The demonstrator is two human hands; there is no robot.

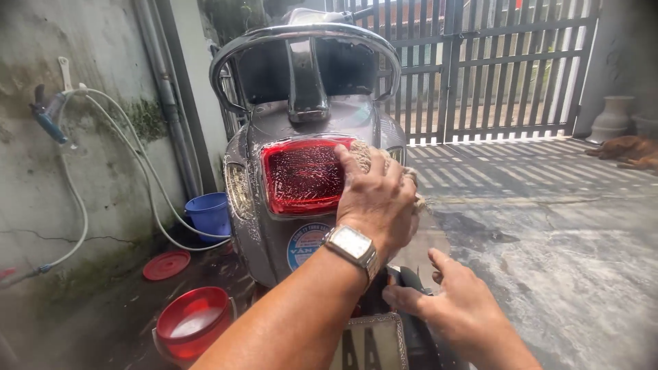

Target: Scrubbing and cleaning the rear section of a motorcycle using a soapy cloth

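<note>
A grey scooter [274, 233] stands with its rear toward me, wet and soapy. My left hand [377, 202], with a silver wristwatch [351, 245] on the wrist, presses a beige sponge [363, 153] against the right side of the red tail light [301, 175]. My right hand [459, 305] rests lower down on the dark rear mudguard [411, 281], fingers spread and holding nothing. The licence plate [370, 346] sits just left of it at the bottom edge. A chrome grab rail [301, 34] arches over the seat back.
A blue bucket [209, 214], a red lid [166, 265] and a red basin with water [192, 322] sit on the wet ground at left. A white hose [140, 161] runs from a wall tap [48, 113]. Behind are a barred gate [493, 68], a pale vase [612, 118] and a lying dog [627, 149].
</note>
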